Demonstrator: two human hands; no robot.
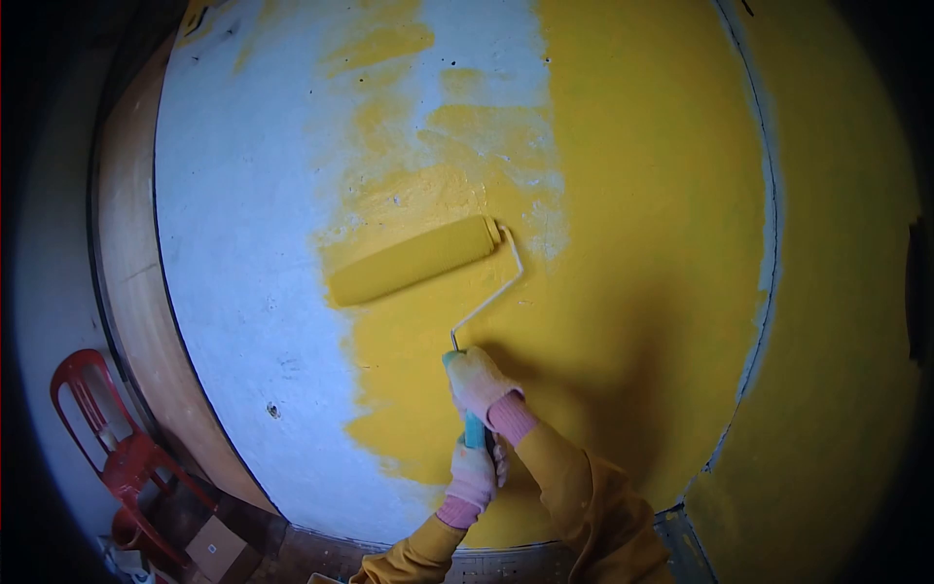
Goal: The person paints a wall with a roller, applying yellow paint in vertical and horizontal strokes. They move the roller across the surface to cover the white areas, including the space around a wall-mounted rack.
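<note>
A paint roller (418,261) with a yellow-coated sleeve lies against the wall, slightly tilted, its right end higher. Its bent wire frame (489,300) runs down to a teal handle (474,430). My right hand (479,380), in a pale glove with a pink cuff, is closed around the top of the handle. Lower down, my left hand (473,475), gloved the same way, grips the handle's bottom part. Wet yellow paint (418,195) shows on the wall around the roller, patchy above it. Pale blue-white wall (238,243) remains visible to the left.
Solid yellow wall (652,146) extends right to a corner with a pale, cracked strip (773,224). At lower left stand a red plastic chair (131,462) and a cardboard box (216,550) on the floor. A wooden panel (136,263) borders the wall's left edge.
</note>
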